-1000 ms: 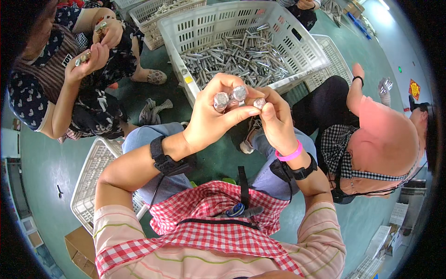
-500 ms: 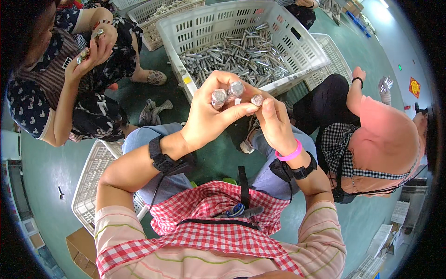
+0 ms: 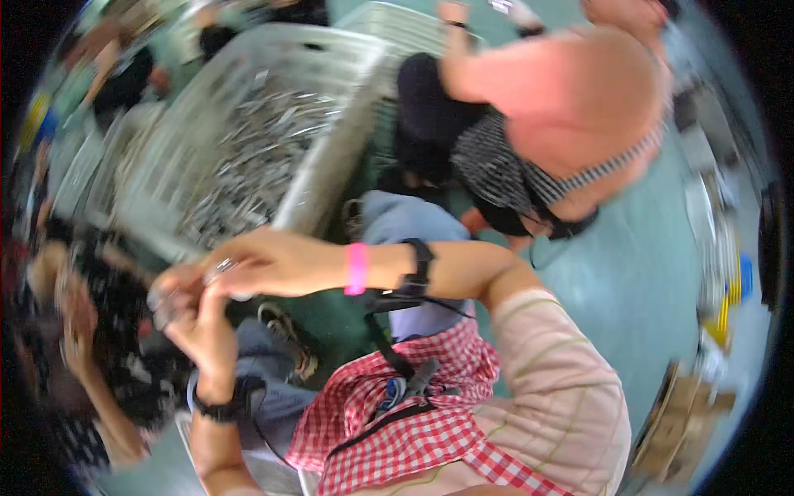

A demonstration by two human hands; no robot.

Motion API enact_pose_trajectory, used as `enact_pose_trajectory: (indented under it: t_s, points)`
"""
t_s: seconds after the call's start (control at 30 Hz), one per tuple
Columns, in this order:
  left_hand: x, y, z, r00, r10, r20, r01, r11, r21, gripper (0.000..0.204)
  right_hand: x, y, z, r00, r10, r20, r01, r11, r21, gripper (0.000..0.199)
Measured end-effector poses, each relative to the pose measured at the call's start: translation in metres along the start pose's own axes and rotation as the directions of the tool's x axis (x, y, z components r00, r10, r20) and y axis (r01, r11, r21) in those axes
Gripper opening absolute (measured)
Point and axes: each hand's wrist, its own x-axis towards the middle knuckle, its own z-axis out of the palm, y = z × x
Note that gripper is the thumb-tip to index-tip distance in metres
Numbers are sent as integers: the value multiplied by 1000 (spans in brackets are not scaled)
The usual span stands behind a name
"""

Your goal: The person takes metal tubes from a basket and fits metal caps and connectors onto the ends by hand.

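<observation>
Both my hands are together at the left, just off the near corner of the white crate (image 3: 331,186), and motion blurs them. My left hand (image 3: 203,335) is closed around silver metal rods (image 3: 164,312), whose round ends poke out by its fingers. Above and touching it, my right hand (image 3: 269,263) is closed with its fingertips at a shiny metal rod (image 3: 222,266). The fingers partly cover the rods. A heap of loose silver rods (image 3: 277,140) lies in the crate.
A person in a coral top (image 3: 571,99) sits close on my right. Another person's blurred hand (image 3: 78,318) is near at the left. A second pale crate (image 3: 405,29) stands behind the big one. Cardboard (image 3: 678,422) lies at the lower right.
The view has turned, so the crate now lies further left and the coral-topped person nearer the middle. My hands have moved left together, still holding the rods.
</observation>
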Motion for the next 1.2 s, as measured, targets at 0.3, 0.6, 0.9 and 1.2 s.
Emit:
enact_pose_trajectory:
  t_s: [0.3, 0.6, 0.9, 1.2]
  points:
    - [20, -5, -1, 987, -33, 159, 55, 989, -140, 17, -1, -7, -19, 995, -101, -21, 103, 989, 105, 44]
    - [44, -20, -34, 953, -226, 203, 247, 965, -87, 29, 13, 3, -12, 997, -72, -26, 76, 979, 189, 39]
    - [29, -23, -33, 984, -177, 15, 176, 984, 38, 31, 33, 30, 13, 979, -139, -150, 181, 931, 316, 44]
    - [54, -4, -44, 862, -347, 369, 449, 860, -242, 37, 38, 13, 15, 944, -195, -264, 265, 928, 263, 42]
